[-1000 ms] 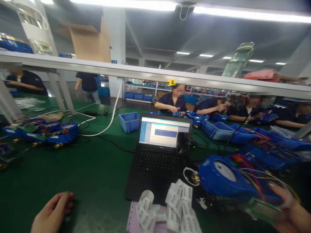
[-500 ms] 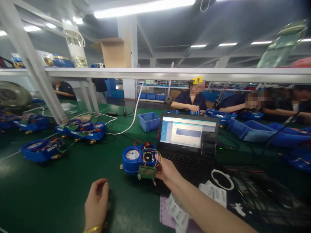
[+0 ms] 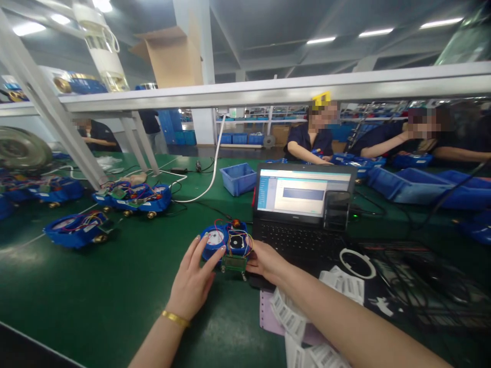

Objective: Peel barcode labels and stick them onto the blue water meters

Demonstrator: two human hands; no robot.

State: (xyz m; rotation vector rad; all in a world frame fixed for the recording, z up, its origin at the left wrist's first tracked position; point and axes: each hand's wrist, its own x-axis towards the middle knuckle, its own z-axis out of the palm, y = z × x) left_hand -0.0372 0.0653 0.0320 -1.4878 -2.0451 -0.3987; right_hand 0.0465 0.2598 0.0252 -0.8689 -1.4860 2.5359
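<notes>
We find little writing we can make out with certainty. On the far side, the laptop (image 3: 293, 229) shows a window with a dark blue box, its text too small to read, and so is the maker's mark below the screen. Near its front edge, over a purple punched sheet (image 3: 267, 313), lie curled strips of barcode labels (image 3: 289, 313); we see the bars but cannot read the print. White stickers, also unreadable, mark the row of blue meters (image 3: 134, 197) on the left.

Our right forearm slants in from the near right, above the label strips, and our right hand (image 3: 267, 261) is clamped on the right side of a blue water meter (image 3: 233, 239), thumb uppermost. Our left hand (image 3: 194, 283) comes from the near side, palm down, a gold bracelet (image 3: 175, 318) at the wrist; its fingers are apart, the tips over the meter's left side, by the white dial (image 3: 215, 237). The meter is just left of the laptop, with coloured wires on top and a green circuit board (image 3: 235, 262) at its near side. Whether it touches the green tabletop (image 3: 130, 286), we cannot tell.
</notes>
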